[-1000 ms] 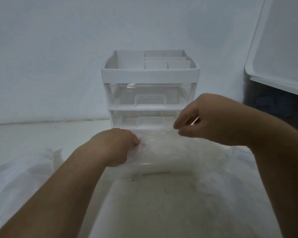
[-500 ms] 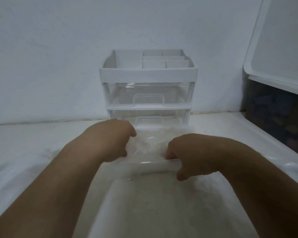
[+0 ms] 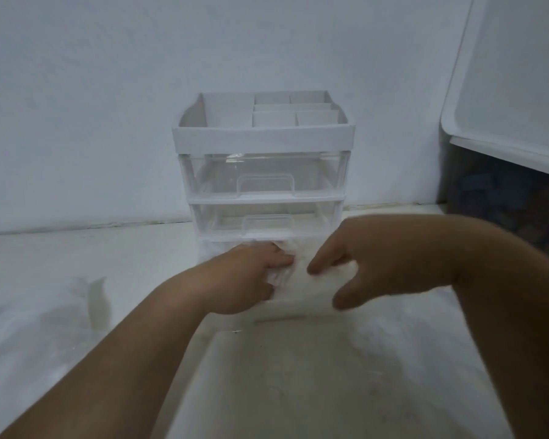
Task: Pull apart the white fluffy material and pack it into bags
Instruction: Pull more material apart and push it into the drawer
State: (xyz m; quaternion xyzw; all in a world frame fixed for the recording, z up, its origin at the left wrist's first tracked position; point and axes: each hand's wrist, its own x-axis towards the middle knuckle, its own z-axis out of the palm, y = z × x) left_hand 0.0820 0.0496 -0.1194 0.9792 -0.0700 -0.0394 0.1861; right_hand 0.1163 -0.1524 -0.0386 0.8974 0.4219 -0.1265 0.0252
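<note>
A small clear plastic bag (image 3: 298, 282) stuffed with white fluffy material lies on the white table, just in front of the drawer unit. My left hand (image 3: 248, 277) grips the crumpled left end of the bag with curled fingers. My right hand (image 3: 362, 264) is spread over the bag's right side, its index finger and thumb pressing on the plastic. Much of the bag is hidden under both hands.
A white drawer unit (image 3: 262, 172) with two clear drawers stands against the wall behind the bag. A clear plastic bin (image 3: 276, 391) fills the foreground. A loose plastic sheet (image 3: 29, 327) lies at the left. A dark container with a white lid (image 3: 504, 90) stands at the right.
My right hand has come down from above onto the bag and now spreads over its right side. My left hand has kept its hold on the left end.
</note>
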